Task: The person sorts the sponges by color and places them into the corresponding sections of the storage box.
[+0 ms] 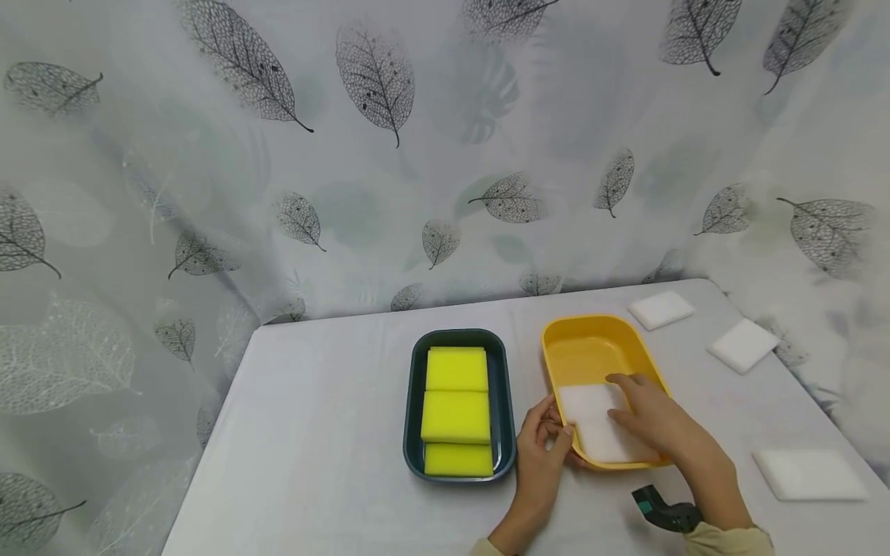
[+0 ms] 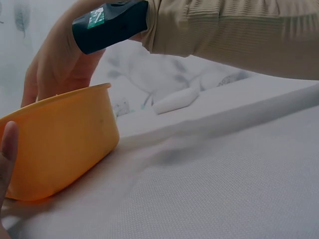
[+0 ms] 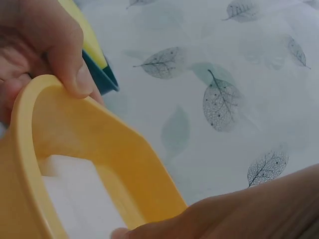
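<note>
A yellow plastic tray (image 1: 582,354) stands on the white-covered table, with white sponges (image 1: 605,440) lying in its near half; one seems to overlap another. My left hand (image 1: 541,459) grips the tray's near left rim, its thumb on the edge. In the right wrist view that thumb (image 3: 83,82) shows on the yellow rim. Over the tray's right side reaches my right hand (image 1: 653,413), its fingers and thumb spread apart at the white sponge. The right thumb tip (image 3: 119,233) appears to touch the sponge; the other fingertips are hidden in that view.
A dark green tray (image 1: 502,386) holding several yellow sponges (image 1: 455,417) stands left of the yellow one. Loose white sponges lie to the right: one at the back (image 1: 660,309), one near the right edge (image 1: 742,345), one in front (image 1: 809,475). Leaf-patterned cloth (image 1: 445,154) hangs behind.
</note>
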Available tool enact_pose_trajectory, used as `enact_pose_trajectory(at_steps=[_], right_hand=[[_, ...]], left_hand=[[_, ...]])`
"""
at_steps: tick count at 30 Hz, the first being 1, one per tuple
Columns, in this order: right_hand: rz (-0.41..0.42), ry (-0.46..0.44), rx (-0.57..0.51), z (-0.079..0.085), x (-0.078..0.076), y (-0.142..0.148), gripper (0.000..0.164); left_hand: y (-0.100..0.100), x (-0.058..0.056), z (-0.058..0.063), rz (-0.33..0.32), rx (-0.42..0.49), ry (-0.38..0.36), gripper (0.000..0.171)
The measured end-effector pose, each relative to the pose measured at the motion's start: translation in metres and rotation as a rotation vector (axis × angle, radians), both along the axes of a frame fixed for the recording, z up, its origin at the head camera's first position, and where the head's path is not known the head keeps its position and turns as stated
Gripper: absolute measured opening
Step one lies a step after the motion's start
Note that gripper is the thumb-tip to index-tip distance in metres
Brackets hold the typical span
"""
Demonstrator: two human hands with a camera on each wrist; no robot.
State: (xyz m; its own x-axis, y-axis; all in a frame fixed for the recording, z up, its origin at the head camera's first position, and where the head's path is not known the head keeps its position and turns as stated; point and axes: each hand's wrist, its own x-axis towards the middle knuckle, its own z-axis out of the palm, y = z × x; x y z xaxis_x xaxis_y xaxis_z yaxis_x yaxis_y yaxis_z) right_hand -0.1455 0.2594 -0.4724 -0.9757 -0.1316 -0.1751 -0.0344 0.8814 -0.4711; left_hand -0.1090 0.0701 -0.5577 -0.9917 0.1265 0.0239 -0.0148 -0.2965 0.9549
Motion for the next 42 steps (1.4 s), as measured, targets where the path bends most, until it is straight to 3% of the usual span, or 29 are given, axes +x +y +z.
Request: enact_pose_trajectory(at_steps=[7,19,28,33,42], right_hand=[[0.012,-0.094,0.051,0.000,0.000,-0.001,0.071],[0.038,-0.075,0.055,-0.002,0.001,0.001,0.075],[0.016,-0.114,-0.015,0.000,-0.002,0.002,0.063],[0.025,-0.045,-0.046,-0.007,-0.001,0.002,0.054],[0.027,0.074,0.005,-0.021,0.014,0.000,0.055]], left_hand=[[-0.001,-0.001,0.000,-0.005,0.001,-0.009,0.052],[0.000,0.001,0.000,-0.005,0.027,-0.006,0.053],[-0.001,0.000,0.001,0.007,-0.001,-0.006,0.052],[-0.003,0.000,0.000,0.015,0.003,0.004,0.052],[0.000,0.001,-0.002,0.026,0.001,0.007,0.051]])
